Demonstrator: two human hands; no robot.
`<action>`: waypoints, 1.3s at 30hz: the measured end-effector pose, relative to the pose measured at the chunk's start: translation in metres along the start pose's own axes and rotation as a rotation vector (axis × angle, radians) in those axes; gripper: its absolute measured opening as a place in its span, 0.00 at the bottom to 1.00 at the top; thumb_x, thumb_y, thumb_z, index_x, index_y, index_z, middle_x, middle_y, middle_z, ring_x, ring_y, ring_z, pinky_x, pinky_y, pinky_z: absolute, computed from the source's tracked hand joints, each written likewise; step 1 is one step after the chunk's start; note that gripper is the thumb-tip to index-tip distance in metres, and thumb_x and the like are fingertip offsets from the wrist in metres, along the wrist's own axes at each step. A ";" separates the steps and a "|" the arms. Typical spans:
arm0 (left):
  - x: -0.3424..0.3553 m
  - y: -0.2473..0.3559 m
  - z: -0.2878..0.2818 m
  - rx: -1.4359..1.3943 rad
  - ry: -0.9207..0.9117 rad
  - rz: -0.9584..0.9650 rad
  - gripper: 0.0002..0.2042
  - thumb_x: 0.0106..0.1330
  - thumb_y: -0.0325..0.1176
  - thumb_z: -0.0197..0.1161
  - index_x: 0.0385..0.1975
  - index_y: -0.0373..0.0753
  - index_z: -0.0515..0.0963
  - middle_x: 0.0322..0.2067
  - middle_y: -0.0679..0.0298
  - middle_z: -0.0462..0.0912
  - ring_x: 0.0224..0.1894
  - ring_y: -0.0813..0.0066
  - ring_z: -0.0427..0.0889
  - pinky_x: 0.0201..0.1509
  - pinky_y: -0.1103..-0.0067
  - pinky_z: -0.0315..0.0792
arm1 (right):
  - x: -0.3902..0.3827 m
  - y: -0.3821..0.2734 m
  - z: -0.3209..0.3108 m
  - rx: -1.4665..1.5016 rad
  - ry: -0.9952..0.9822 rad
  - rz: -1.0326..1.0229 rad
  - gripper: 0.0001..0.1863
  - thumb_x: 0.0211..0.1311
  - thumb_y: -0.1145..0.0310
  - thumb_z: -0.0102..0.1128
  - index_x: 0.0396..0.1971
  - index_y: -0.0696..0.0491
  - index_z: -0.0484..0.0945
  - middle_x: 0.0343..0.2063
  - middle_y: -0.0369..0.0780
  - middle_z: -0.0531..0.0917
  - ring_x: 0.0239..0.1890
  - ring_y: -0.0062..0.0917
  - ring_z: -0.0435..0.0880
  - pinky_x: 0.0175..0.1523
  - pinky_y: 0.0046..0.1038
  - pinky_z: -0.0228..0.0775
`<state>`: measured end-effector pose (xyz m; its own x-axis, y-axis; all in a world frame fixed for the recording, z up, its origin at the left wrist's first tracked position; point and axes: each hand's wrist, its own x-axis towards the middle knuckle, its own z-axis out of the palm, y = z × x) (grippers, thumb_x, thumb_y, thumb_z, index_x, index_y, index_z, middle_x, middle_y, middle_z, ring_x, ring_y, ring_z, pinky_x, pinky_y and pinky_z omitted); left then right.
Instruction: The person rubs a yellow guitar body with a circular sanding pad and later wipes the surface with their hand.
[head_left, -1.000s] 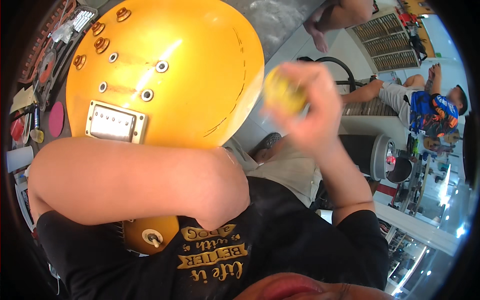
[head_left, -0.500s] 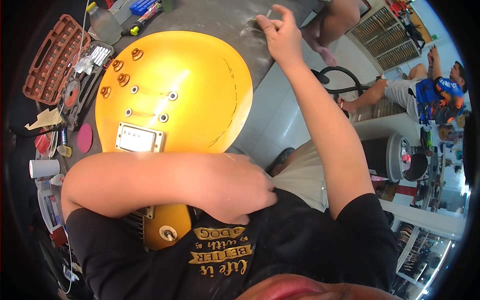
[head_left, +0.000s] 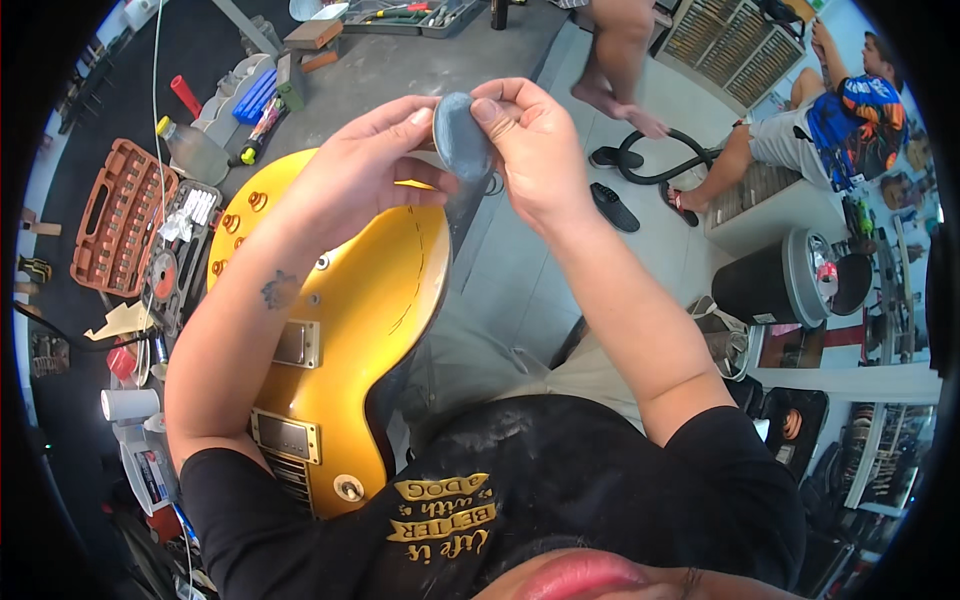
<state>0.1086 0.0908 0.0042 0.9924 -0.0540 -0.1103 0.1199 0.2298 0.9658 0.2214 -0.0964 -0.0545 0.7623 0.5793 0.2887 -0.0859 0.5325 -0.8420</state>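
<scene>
My left hand (head_left: pixel 385 160) and my right hand (head_left: pixel 530 155) grip a grey-blue oval pad (head_left: pixel 455 140) between them, raised above the upper edge of a gold electric guitar. My left thumb is at the pad's left side, with the other fingers curled below; my right thumb presses on its face. The guitar (head_left: pixel 365 300) lies on the bench (head_left: pixel 500 70) to the left of my lap, with amber knobs (head_left: pixel 255 200), two pickups, a toggle switch and a dashed dark line along its curved top. My left forearm hides part of it.
Socket case (head_left: pixel 120 215), bottle (head_left: pixel 190 150), blue rack (head_left: pixel 250 95), tool tray (head_left: pixel 400 15) and white cup (head_left: pixel 130 405) crowd the bench. Another person's bare leg (head_left: pixel 610 50) is beyond it. A seated person (head_left: pixel 845 125), shoes (head_left: pixel 615 205), a black hose (head_left: pixel 650 170) and a bin (head_left: pixel 760 285) are right.
My left hand has risen from beside my shirt to the pad. My right hand, earlier holding something yellow, then reaching to the bench, now grips the pad. More of the guitar's lower body shows.
</scene>
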 end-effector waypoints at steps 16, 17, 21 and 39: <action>0.048 -0.027 -0.015 0.025 0.067 0.066 0.10 0.82 0.26 0.65 0.56 0.29 0.83 0.46 0.62 0.87 0.46 0.77 0.86 0.55 0.77 0.83 | -0.006 0.004 -0.004 -0.118 0.256 0.065 0.14 0.74 0.69 0.77 0.51 0.60 0.86 0.46 0.41 0.92 0.46 0.24 0.90 0.52 0.31 0.83; 0.048 -0.028 -0.008 0.003 0.089 0.084 0.08 0.83 0.25 0.63 0.56 0.31 0.83 0.47 0.62 0.88 0.47 0.75 0.86 0.56 0.75 0.83 | -0.007 0.004 -0.004 -0.118 0.256 0.069 0.14 0.74 0.69 0.77 0.51 0.60 0.86 0.46 0.41 0.92 0.46 0.24 0.90 0.52 0.31 0.83; 0.048 -0.033 -0.015 -0.109 -0.034 0.085 0.09 0.83 0.24 0.61 0.57 0.34 0.83 0.54 0.62 0.88 0.55 0.71 0.88 0.66 0.69 0.82 | -0.014 0.007 -0.003 -0.072 0.221 0.044 0.14 0.73 0.68 0.78 0.50 0.58 0.84 0.44 0.39 0.91 0.45 0.22 0.90 0.48 0.28 0.82; 0.028 -0.014 0.002 0.301 -0.146 0.128 0.19 0.78 0.31 0.74 0.63 0.31 0.81 0.50 0.59 0.92 0.52 0.76 0.90 0.58 0.74 0.85 | -0.038 -0.011 -0.021 -0.291 0.018 0.189 0.22 0.84 0.63 0.66 0.67 0.58 0.78 0.52 0.40 0.89 0.45 0.24 0.91 0.38 0.30 0.89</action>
<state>0.1343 0.0843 -0.0119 0.9820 -0.1868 0.0293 -0.0396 -0.0519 0.9979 0.2063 -0.1370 -0.0657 0.7617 0.6387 0.1091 -0.0421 0.2167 -0.9753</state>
